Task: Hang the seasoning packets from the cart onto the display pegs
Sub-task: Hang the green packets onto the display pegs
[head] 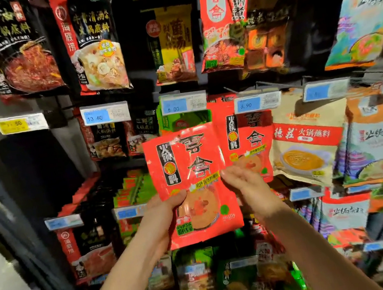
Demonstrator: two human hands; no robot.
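Holding one red seasoning packet (pixel 190 170) up in front of the display, just left of the matching red packets (pixel 249 145) hung under the 3.90 price tag (pixel 257 102), and partly covering the green packets (pixel 181 121) under the 6.00 price tag (pixel 184 104). Left hand (pixel 163 208) clamped on the packet's lower left edge, thumb across the printed front, fingers behind. Right hand (pixel 240 182) at the right edge, fingers bent toward it; pinching or merely touching, cannot tell. Stands upright, long axis close to vertical, top leaning a little to the left, print facing the camera, top edge pointing up toward the tags. Not yet on any peg. Likely trouble from here: missing the peg, with its tip apparently hidden behind the tag and the hang hole too blurred to make out. May fold the top seal if fed on by feel. Gripped so low, may flop backward at the top on the way up. Could also land on the neighbouring peg among the green packets, being right in front of them. Pushed in hard on the right, may nudge the hung red packets loose, or set the beige sauce packet (pixel 309 139) beside them swinging.
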